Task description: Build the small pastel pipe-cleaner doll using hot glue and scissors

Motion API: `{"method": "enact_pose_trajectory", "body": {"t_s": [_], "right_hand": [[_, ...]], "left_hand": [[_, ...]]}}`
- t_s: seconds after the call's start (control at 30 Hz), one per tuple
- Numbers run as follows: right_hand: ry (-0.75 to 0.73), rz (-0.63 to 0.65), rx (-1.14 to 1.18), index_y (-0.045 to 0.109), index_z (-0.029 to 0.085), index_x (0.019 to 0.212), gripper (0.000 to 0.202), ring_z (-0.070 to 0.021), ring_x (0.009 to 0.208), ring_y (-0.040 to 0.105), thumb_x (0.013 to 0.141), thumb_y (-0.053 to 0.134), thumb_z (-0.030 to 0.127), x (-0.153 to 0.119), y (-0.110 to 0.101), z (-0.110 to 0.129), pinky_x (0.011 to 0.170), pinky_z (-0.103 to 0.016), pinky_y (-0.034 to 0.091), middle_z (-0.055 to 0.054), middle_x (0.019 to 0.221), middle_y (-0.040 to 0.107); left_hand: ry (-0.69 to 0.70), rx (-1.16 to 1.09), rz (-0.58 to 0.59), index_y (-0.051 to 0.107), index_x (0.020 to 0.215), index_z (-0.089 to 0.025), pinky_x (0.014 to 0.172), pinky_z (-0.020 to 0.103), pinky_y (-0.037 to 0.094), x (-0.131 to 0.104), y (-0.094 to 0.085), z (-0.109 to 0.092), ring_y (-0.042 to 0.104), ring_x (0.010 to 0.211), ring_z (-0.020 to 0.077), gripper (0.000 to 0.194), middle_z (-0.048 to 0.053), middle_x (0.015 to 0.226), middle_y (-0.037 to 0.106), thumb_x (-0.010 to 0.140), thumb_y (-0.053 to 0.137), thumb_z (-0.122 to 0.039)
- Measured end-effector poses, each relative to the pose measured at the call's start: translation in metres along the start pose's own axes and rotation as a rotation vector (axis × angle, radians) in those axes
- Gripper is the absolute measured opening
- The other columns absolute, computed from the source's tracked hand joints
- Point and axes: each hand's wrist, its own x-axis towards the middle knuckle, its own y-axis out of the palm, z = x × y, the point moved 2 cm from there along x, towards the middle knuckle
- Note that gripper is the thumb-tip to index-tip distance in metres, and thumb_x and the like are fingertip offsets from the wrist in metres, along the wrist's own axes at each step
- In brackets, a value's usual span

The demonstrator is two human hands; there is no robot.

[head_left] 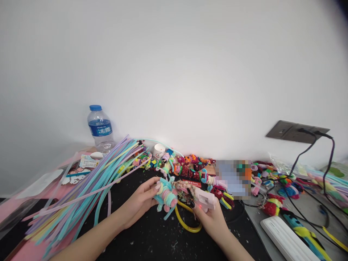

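My left hand point(138, 203) is closed on a small pipe-cleaner figure point(167, 195) wound in turquoise, pink and pale yellow. A turquoise end sticks out at the figure's lower side. In my right hand point(214, 223) is a pale pink glue gun point(206, 199) with a small red light glowing on it. Its front end is coated in brownish fuzz and points left, close beside the figure; whether they touch I cannot tell. Beneath the glue gun a yellow ring-shaped loop point(186, 227) lies on the black mat point(146, 243), which is flecked with fluff.
Long pastel pipe cleaners point(89, 192) lie in a bundle on the left, near a water bottle point(101, 128). Finished pipe-cleaner figures point(187, 170) line the wall around a paper cup point(159, 150). Black cables point(295, 166) hang from a wall socket point(296, 131) above a white power strip point(288, 239).
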Motion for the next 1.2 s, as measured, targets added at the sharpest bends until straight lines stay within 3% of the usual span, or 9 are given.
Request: {"method": "enact_pose_trajectory", "body": {"t_s": [0.2,0.53,1.0,1.2], "right_hand": [[-0.002,0.001,0.008,0.067,0.016,0.083,0.017,-0.0177,0.060,0.061,0.076,0.056,0.027,0.0016,-0.0010,0.0010,0.056,-0.024,0.052,-0.005,0.072,0.068],[-0.001,0.060,0.012,0.067,0.016,0.083,0.018,-0.0177,0.061,0.060,0.079,0.055,0.029,0.0029,-0.0002,-0.0005,0.055,-0.024,0.051,-0.004,0.070,0.068],[0.004,0.033,-0.036,0.064,0.015,0.072,0.017,-0.0165,0.054,0.056,0.077,0.055,0.028,0.0017,-0.0015,-0.0007,0.050,-0.024,0.048,-0.003,0.061,0.062],[0.038,0.036,0.010,0.066,0.015,0.083,0.019,-0.0169,0.056,0.058,0.077,0.055,0.028,0.0004,-0.0005,-0.0038,0.052,-0.024,0.049,-0.004,0.066,0.065]], "left_hand": [[0.002,-0.050,0.012,0.057,0.099,-0.019,0.073,0.031,0.044,-0.0005,0.0012,0.0017,0.057,0.079,0.0172,0.017,0.006,0.088,0.059,0.084,0.056,-0.026],[0.019,0.060,-0.059,0.056,0.101,-0.021,0.071,0.030,0.042,-0.0019,0.0012,-0.0047,0.055,0.078,0.0179,0.024,0.004,0.086,0.058,0.081,0.059,-0.031],[0.003,0.011,-0.073,0.057,0.101,-0.021,0.073,0.031,0.043,-0.0019,-0.0002,-0.0033,0.057,0.078,0.0174,0.023,0.005,0.090,0.059,0.080,0.060,-0.029],[0.012,-0.007,-0.052,0.058,0.101,-0.020,0.073,0.030,0.044,-0.0002,-0.0018,-0.0018,0.056,0.082,0.0175,0.020,0.005,0.090,0.059,0.082,0.058,-0.026]]}}
